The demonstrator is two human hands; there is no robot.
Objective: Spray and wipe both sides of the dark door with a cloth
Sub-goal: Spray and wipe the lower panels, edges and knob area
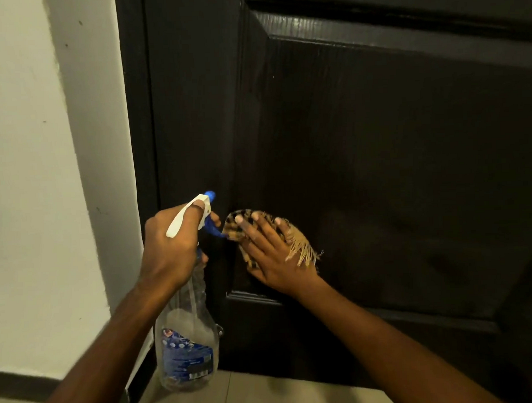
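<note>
The right hand (271, 255), fingers spread flat, presses a frayed checked cloth (270, 231) against the lower panel of the dark door (377, 137). Just beside it, the left hand (172, 243) grips the neck of a clear spray bottle (185, 339), thumb on top of its white and blue head, nozzle close to the door. White wall (30, 149) stands to the left, pale floor tiles (265, 394) below.
</note>
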